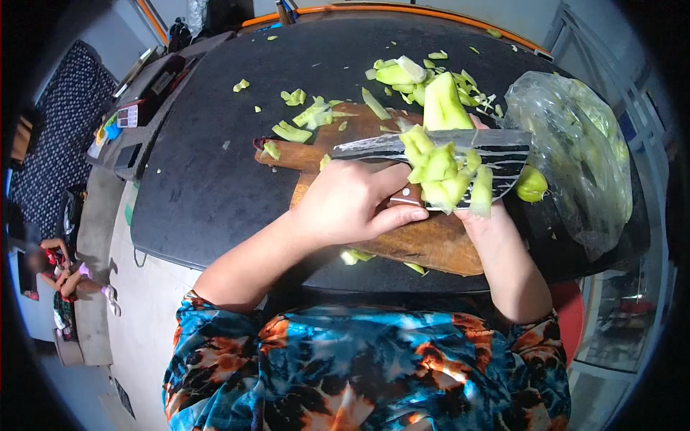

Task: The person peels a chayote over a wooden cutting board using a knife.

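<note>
My left hand (pixel 352 197) is wrapped around the brown wooden handle of a wide cleaver (pixel 507 154). Pale green vegetable chunks (pixel 440 169) lie on or cling to its flat blade. Behind the blade is my right hand (pixel 483 217), mostly hidden, with a fingertip showing beside a long peeled pale-green vegetable (pixel 444 104) that it appears to grip. Both hands are above a wooden cutting board (pixel 438 248), whose handle points left. Green peelings (pixel 314 113) are scattered at the board's far left edge.
A clear plastic bag (pixel 571 154) with green contents stands on the right of the black table (pixel 208 154), a round green piece (pixel 531 184) beside it. More peelings (pixel 402 73) are piled beyond the board. At far left, a person (pixel 61 269) sits away from the table.
</note>
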